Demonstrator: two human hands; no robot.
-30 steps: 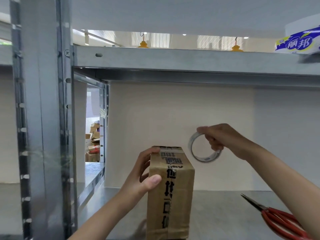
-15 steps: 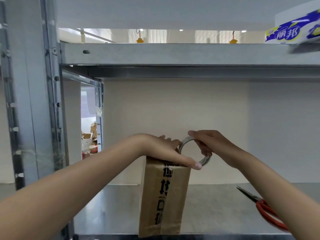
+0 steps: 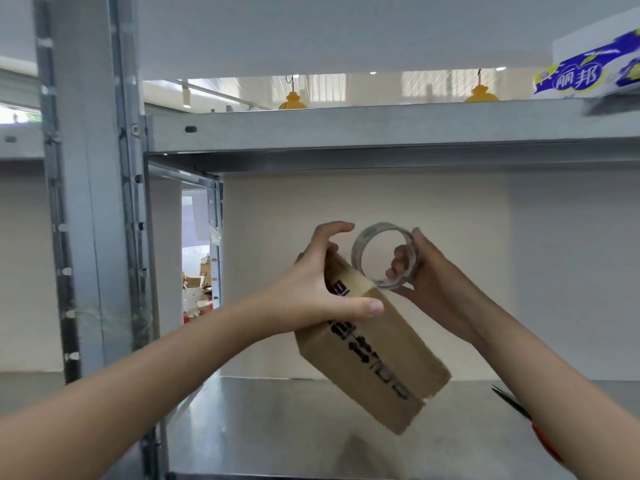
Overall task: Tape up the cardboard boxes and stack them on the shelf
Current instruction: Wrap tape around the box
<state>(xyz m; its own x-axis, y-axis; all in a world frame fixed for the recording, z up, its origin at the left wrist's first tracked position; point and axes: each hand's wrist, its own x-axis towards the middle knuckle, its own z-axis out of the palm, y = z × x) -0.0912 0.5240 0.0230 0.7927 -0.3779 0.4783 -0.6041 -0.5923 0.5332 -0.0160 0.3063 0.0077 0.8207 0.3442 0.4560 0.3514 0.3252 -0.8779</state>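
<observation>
Evidently taping is in hand: the left hand (image 3: 311,292) clamps the top of the cardboard box (image 3: 377,368), tilted above the shelf (image 3: 277,427). The right hand (image 3: 433,282), fingers curled through the tape roll (image 3: 358,261), holds it beside that top. Next, I'd say, the tape's end needs sticking down.

Left hand (image 3: 311,289) grips tilted cardboard box (image 3: 374,355) above shelf (image 3: 277,427); right hand (image 3: 429,278) holds tape roll (image 3: 382,258) at box top.

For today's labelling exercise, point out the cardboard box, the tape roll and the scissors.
cardboard box (image 3: 403,355): head view, its brown top face.
tape roll (image 3: 381,227): head view, upper rim of the ring.
scissors (image 3: 510,401): head view, the dark blade.
</observation>
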